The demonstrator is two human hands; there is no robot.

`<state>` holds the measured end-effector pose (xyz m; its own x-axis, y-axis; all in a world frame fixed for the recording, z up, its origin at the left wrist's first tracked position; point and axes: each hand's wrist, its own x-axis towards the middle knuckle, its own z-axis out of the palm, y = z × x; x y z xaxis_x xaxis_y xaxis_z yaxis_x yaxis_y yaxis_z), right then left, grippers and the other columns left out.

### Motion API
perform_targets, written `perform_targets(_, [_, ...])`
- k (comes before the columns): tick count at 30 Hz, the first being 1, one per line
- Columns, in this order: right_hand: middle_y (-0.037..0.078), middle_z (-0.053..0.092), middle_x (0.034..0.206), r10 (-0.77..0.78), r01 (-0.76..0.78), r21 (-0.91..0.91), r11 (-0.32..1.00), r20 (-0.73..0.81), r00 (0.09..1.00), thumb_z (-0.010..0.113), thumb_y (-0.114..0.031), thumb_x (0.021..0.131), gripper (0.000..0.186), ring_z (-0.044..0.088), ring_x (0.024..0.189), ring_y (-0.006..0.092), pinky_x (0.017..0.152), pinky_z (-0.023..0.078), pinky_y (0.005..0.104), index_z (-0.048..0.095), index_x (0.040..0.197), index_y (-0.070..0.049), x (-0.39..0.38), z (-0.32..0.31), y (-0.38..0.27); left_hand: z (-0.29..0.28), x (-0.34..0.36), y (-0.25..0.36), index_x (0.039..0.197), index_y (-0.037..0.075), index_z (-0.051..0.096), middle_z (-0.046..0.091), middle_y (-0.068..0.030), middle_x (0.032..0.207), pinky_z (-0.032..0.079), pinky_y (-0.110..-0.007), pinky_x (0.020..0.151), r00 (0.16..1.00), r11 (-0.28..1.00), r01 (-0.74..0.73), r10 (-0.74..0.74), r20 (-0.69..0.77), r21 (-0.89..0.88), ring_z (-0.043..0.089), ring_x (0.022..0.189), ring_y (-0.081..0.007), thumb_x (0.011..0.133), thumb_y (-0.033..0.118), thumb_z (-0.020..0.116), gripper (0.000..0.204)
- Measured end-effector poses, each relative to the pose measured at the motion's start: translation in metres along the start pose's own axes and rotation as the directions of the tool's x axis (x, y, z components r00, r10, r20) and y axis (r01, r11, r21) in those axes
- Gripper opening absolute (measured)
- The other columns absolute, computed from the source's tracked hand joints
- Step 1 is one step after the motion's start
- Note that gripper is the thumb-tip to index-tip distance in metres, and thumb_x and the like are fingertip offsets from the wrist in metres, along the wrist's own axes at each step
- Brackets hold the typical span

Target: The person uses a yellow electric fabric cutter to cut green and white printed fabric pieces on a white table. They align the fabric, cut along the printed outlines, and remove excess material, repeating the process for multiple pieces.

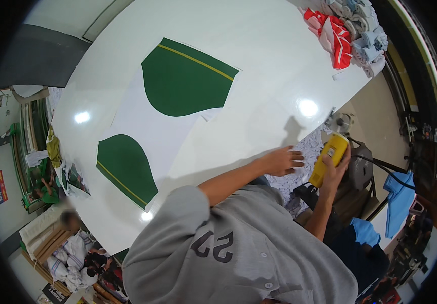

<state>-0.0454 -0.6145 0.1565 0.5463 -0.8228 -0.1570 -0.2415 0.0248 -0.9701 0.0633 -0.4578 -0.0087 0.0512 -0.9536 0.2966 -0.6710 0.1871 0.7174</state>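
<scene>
My right hand [334, 171] is wrapped round a yellow hand-held power cutter [337, 146] with a metal head [341, 121] and a black cable, held beyond the table's right edge. My left hand [283, 161] is empty, fingers apart, near that same edge, left of the cutter. On the white table [249, 30] lies a long white sheet [152, 142] printed with two green panels: a larger one [188, 81] toward the far side and another [124, 172] nearer on the left, each with a yellow stripe.
Folded garments [365, 45] and red-and-white cloth [332, 38] lie at the far right corner. White scraps [299, 197] are heaped beside the table. Light blue fabric [398, 202] is at the right. A person in green [51, 192] and white bundles [66, 268] are at the left.
</scene>
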Motion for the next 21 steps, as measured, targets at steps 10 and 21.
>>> perform_targets(10, [0.027, 0.069, 0.136, 0.020, 0.209, -0.364, 0.908, 0.534, 0.846, 0.078, -0.005, 0.089, 0.099, 0.075, 0.109, 0.0345, 0.092, 0.063, 0.0432, 0.031, 0.175, -0.015, -0.067, 0.121, 0.049, -0.144, -0.316, -0.006, 0.172, 0.009, 0.043, 0.030, -0.0173, 0.184, 0.018, -0.070, 0.133, 0.313, 0.195, 0.950, -0.626, -0.714, 0.245, 0.022, 0.170, -0.0439, 0.112, 0.034, 0.061, 0.067])
perform_targets(21, [0.035, 0.067, 0.138, 0.173, 0.240, -0.692, 0.681, 0.470, 0.865, 0.074, -0.012, 0.090, 0.096, 0.071, 0.120, 0.0527, 0.103, 0.060, 0.0538, 0.031, 0.176, -0.020, -0.189, 0.185, 0.056, -0.107, -0.429, 0.058, 0.175, 0.014, 0.040, 0.024, -0.0155, 0.186, 0.013, -0.070, 0.135, 0.183, 0.045, 0.977, -0.688, -0.702, 0.210, 0.019, 0.171, -0.0427, 0.119, 0.048, 0.044, 0.066])
